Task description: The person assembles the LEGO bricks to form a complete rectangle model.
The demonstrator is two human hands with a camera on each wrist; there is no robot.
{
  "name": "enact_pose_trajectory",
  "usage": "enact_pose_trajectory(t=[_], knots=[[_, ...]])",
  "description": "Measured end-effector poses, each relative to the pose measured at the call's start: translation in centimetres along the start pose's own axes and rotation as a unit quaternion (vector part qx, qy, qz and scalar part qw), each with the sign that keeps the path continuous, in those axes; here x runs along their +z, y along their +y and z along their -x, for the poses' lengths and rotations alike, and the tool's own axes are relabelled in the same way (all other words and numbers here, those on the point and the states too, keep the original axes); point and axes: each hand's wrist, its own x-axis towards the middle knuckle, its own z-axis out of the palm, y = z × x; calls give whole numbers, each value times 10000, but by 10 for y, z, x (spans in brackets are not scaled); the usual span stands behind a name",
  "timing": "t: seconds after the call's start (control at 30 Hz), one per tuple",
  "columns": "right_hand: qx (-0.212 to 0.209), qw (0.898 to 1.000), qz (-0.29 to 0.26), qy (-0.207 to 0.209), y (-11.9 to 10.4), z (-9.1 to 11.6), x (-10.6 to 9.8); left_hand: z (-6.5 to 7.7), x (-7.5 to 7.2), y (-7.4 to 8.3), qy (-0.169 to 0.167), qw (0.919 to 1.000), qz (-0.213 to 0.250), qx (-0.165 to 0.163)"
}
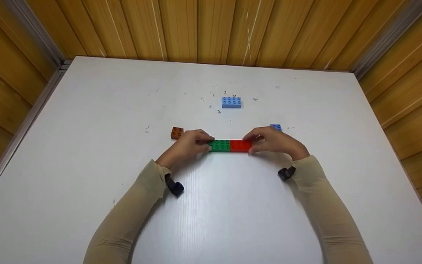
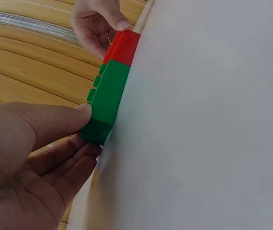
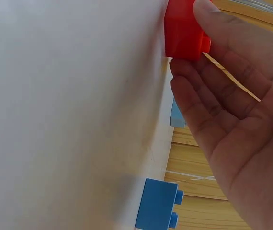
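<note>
On the white table, a green building brick (image 1: 221,146) and a red building brick (image 1: 241,146) lie end to end, studs up, their short ends touching. My left hand (image 1: 189,143) pinches the outer end of the green one; in the left wrist view, the thumb presses near the studs of that green brick (image 2: 110,91). My right hand (image 1: 275,141) grips the outer end of the red one, its thumb on the stud side of the red brick (image 3: 182,31) in the right wrist view, fingers below its end.
An orange-brown brick (image 1: 177,132) sits just beyond my left hand. Partly hidden behind my right hand is a small blue brick (image 1: 276,127). Farther back lies a light blue brick (image 1: 231,102), with small dark marks on the table (image 1: 141,91) around it. Wood-look walls (image 1: 211,33) border the table.
</note>
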Motion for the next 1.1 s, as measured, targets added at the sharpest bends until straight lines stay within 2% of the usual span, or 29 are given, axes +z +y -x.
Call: enact_pose_trajectory(t=[0.33,0.73,0.97,1.1], knots=[[-240,9997,10,-83,-2,0,0,1,1,-1,0,9999,-128,49],[-183,9997,54,-155,-2,1,-3,0,1,0,-25,10000,-74,-46],[-104,9999,18,57,-4,0,-10,0,1,0,-20,10000,-39,-87],[-82,9998,32,194,-6,-3,-16,0,1,0,-16,9999,-127,8]])
